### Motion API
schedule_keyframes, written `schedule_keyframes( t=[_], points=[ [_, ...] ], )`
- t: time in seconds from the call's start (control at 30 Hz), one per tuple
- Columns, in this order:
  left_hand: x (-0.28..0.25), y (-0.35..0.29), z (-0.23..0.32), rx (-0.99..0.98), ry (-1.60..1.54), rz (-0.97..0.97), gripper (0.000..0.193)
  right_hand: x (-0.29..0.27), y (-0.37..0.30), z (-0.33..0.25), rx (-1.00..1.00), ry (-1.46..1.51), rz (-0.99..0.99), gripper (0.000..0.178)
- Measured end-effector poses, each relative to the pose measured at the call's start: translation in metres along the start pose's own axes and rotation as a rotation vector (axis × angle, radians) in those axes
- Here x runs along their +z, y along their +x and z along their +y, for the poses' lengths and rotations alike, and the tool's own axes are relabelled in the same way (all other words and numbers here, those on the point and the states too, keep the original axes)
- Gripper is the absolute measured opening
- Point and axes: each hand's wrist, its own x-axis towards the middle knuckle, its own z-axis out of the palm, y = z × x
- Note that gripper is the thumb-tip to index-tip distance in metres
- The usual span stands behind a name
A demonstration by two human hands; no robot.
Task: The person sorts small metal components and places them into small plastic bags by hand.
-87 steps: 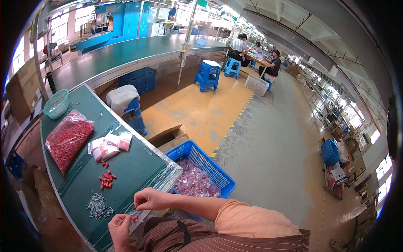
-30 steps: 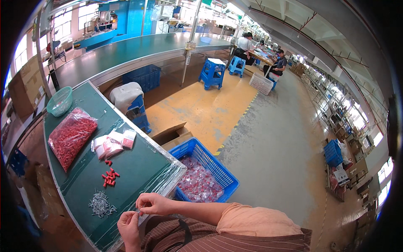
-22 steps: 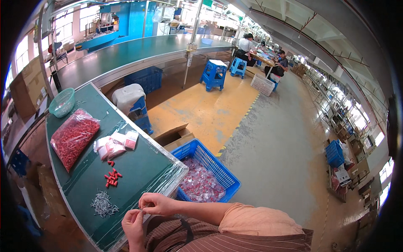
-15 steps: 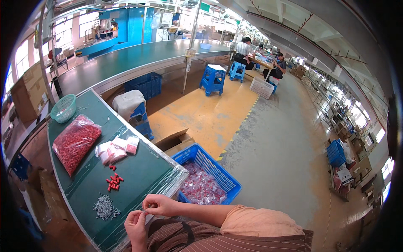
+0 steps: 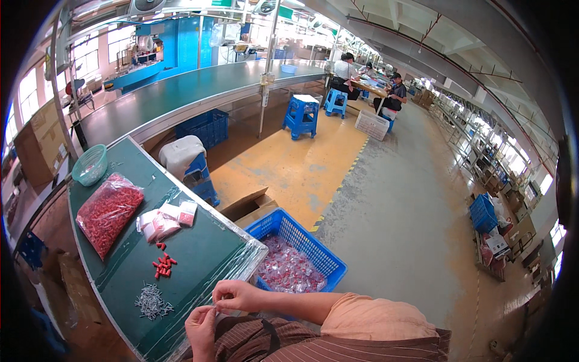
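Observation:
Over the near edge of the green table [image 5: 199, 256], my left hand [image 5: 201, 324] and my right hand [image 5: 239, 296] meet at the fingertips. Both are closed in a pinch around something too small to make out. Left of them lies a loose pile of small grey screws [image 5: 152, 301]. Beyond the screws are several red plastic plugs [image 5: 163, 265]. Farther back sit small clear plastic packets [image 5: 166, 222] with red and white contents, beside a large clear bag of red plugs [image 5: 108, 211].
A green mesh basket [image 5: 90, 166] stands at the table's far left corner. Right of the table, a blue crate [image 5: 329, 263] holds many small filled bags, next to an open cardboard box [image 5: 248, 207]. Blue stools [image 5: 301, 117] and seated people [image 5: 395, 93] are farther off.
My two hands have shifted slightly to the right and closer to me, still joined at the fingertips. The whole view has moved a little. The things on the table lie as before.

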Motion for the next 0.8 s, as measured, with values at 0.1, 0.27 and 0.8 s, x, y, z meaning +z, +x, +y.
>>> schedule_keyframes(
  t=[0.1,0.27,0.8],
  points=[
    [-0.007,-0.003,0.003,-0.064,0.083,-0.037,0.009,-0.035,-0.011,-0.023,-0.033,-0.183,0.025,0.009],
    [-0.02,0.001,-0.005,-0.213,-0.285,-0.039,0.015,-0.118,-0.043,-0.04,0.128,-0.56,0.25,0.016],
    [-0.013,0.003,-0.014,-0.141,-0.156,0.018,0.008,-0.029,-0.015,-0.022,-0.054,-0.463,0.041,0.019]
  ],
)
